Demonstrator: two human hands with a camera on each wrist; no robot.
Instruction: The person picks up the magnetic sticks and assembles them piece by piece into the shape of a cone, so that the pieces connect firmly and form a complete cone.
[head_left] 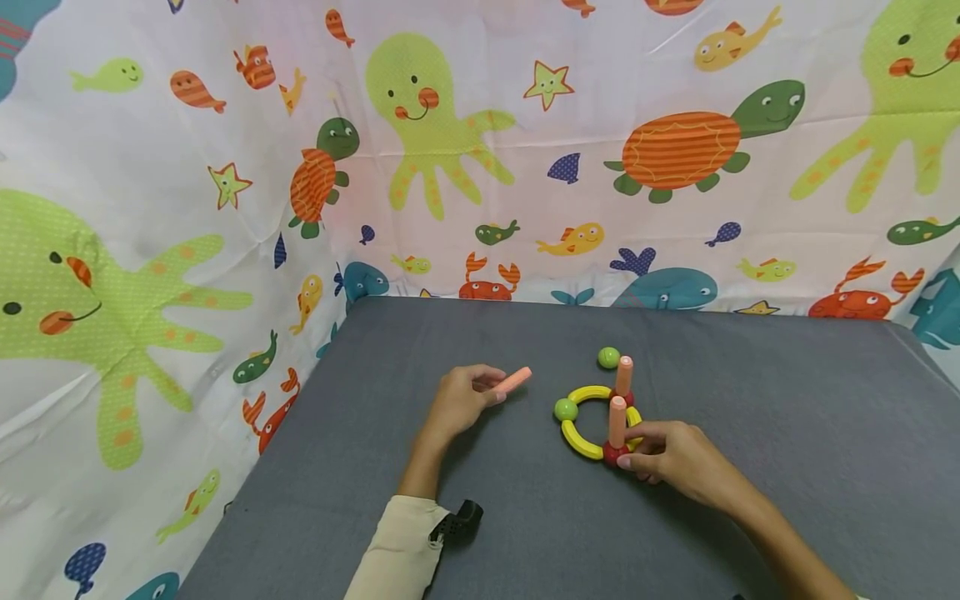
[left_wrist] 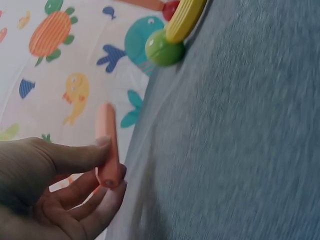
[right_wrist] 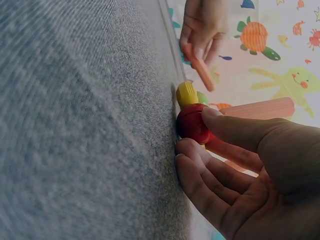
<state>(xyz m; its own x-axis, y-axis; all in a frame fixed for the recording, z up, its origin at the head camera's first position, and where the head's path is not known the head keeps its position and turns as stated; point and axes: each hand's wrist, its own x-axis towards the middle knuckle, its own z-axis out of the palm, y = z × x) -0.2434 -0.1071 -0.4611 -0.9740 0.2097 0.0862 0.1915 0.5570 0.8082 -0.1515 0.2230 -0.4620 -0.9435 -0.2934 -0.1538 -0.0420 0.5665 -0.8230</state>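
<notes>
In the head view my left hand (head_left: pixel 462 402) pinches a short orange rod (head_left: pixel 513 381) between thumb and fingers, raised over the table. The left wrist view shows the rod's (left_wrist: pixel 108 145) one end with a small round spot. My right hand (head_left: pixel 678 457) grips a red ball (head_left: pixel 615 454) at the near side of a ring of curved yellow pieces (head_left: pixel 581 442). An orange rod (head_left: pixel 617 422) stands upright from this ball. Another upright rod (head_left: pixel 624 375) rises from a second red ball at the ring's far right. A green ball (head_left: pixel 566 409) joins the yellow pieces at the left.
A loose green ball (head_left: pixel 608 357) lies on the grey cloth-covered table (head_left: pixel 787 400) just behind the ring. A curtain with printed sea animals (head_left: pixel 525 167) hangs along the back and left edges. A black strap (head_left: pixel 459 521) sits on the left sleeve.
</notes>
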